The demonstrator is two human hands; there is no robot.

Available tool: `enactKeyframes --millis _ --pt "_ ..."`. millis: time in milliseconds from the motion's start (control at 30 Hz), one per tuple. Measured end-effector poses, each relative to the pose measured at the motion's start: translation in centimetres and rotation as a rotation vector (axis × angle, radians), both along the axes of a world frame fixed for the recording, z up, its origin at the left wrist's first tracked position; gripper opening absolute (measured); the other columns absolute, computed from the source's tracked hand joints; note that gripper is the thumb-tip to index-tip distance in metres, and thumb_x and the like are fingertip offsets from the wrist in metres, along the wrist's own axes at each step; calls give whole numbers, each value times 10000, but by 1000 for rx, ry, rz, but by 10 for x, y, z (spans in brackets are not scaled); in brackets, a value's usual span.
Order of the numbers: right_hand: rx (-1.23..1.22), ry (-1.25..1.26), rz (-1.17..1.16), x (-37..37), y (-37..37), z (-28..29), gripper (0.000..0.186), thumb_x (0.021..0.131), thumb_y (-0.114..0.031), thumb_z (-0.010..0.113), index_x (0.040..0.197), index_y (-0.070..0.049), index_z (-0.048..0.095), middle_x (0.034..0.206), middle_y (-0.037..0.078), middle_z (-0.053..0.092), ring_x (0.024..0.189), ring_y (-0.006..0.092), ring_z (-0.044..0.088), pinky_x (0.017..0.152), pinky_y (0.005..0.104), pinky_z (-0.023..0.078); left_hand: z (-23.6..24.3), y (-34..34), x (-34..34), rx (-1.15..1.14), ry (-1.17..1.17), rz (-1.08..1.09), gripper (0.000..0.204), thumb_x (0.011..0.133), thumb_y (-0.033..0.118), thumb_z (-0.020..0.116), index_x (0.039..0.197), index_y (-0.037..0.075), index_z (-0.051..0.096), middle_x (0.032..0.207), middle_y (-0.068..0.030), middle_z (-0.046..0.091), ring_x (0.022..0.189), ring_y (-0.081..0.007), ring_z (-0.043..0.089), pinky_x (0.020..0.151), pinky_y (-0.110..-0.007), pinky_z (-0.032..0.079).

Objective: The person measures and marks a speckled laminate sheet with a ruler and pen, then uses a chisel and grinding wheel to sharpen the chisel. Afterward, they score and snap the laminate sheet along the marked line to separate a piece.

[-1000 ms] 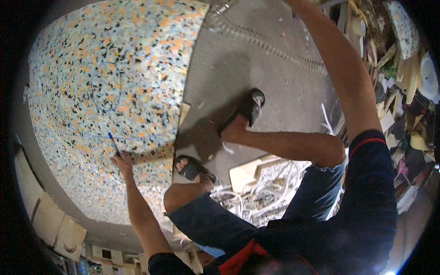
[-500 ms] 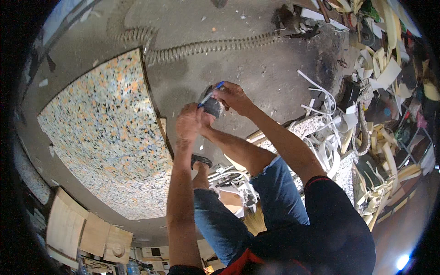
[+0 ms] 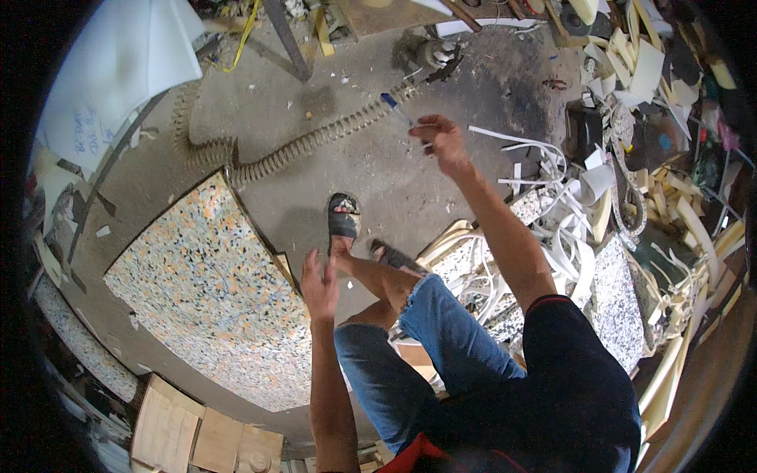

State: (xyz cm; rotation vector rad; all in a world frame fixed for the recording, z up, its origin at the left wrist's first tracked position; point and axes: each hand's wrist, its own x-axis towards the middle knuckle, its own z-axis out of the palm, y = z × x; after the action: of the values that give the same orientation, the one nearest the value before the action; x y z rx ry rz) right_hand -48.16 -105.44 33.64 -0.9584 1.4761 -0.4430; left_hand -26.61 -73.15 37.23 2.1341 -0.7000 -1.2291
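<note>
My right hand (image 3: 441, 142) is raised over the floor with its fingers curled round a clear pen with a blue cap (image 3: 390, 102). Lower down, my left hand (image 3: 319, 284) hangs open with fingers apart, beside the right edge of a speckled foam sheet (image 3: 201, 307). The sheet is mottled orange, black and pale, with faint blue lines on it. My sandalled feet (image 3: 343, 229) are on the concrete floor between the sheet and a pile of white offcuts (image 3: 576, 244).
A coiled air hose (image 3: 284, 154) crosses the concrete floor (image 3: 300, 189). White sheets (image 3: 114, 79) lie at the upper left, wooden boards (image 3: 165, 426) at the lower left. Scrap strips and foam pieces (image 3: 678, 221) crowd the right side, and a metal bar (image 3: 285, 35) juts in at the top.
The pen went from my left hand over the sheet, through both hands together, to my right hand, now higher up. My left hand has let go and opened. The view has swung off the sheet.
</note>
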Motion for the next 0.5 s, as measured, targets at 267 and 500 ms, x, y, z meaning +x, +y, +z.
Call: enactKeyframes --millis 267,500 --pt "-322 195 -18 20 -194 -73 245 787 -67 681 1030 -40 697 739 34 638 548 135 526 460 301 413 87 82 -117 200 -31 -22 530 911 269 680 1286 -57 494 1173 -309 591 1102 -472 584 952 -488 465" --pt "-460 327 379 -19 -207 -103 311 796 -100 626 1093 -19 666 873 135 687 736 258 633 662 401 515 90 67 -192 287 -44 47 608 852 349 726 1276 -37 522 1156 -299 599 1082 -479 585 933 -502 474"
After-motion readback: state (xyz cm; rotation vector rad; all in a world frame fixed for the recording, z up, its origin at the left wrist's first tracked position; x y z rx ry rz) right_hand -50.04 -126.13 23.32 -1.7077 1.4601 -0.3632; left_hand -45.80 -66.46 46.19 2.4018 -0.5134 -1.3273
